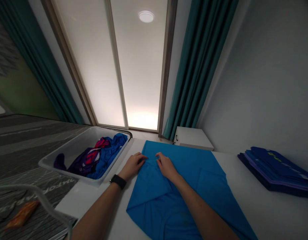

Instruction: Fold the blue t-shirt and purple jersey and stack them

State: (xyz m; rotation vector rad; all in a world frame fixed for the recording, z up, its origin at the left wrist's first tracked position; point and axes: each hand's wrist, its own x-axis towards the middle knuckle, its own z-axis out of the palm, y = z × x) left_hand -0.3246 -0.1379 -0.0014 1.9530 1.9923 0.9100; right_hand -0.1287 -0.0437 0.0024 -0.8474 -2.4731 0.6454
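A bright blue T-shirt (154, 190) lies spread on a white table (246, 210), with part of it folded over. My left hand (132, 166) and my right hand (166, 166) meet near the far middle of the shirt, fingers gathered on the cloth. A black watch (118, 181) circles my left wrist. The shirt's lower end runs out of view at the bottom edge.
A white plastic bin (68, 156) of purple, blue and pink clothes stands left of the shirt. Several folded dark blue garments (276, 173) lie stacked at the right. A white cabinet (194, 138) stands beyond the table, and a striped grey surface (31, 150) spreads at the left.
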